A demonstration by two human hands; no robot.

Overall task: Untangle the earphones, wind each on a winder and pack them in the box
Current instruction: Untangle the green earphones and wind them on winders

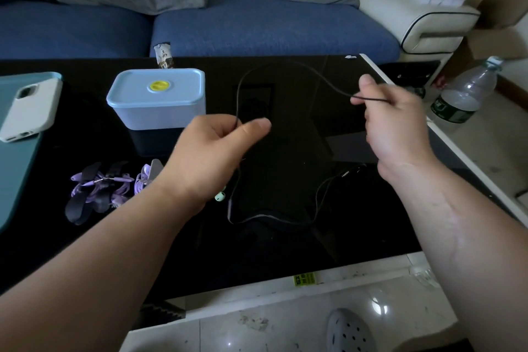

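A black earphone cable (288,64) arcs in the air between my two hands above the black table (285,260). My left hand (211,151) pinches it between thumb and fingers, and the cable hangs down from there onto the table in a loop (271,216). My right hand (397,120) pinches the other raised part. A pale green earbud (220,196) lies under my left wrist. Purple earphones (114,183) with dark winder pieces (77,208) lie left of my left arm. The light blue box (157,97) stands shut, with a yellow knob on its lid.
A white phone (28,108) lies on a teal pad (17,168) at the table's left. A plastic water bottle (463,94) stands on the floor at the right. A blue sofa (257,26) runs behind the table. A grey shoe (351,331) is on the floor near me.
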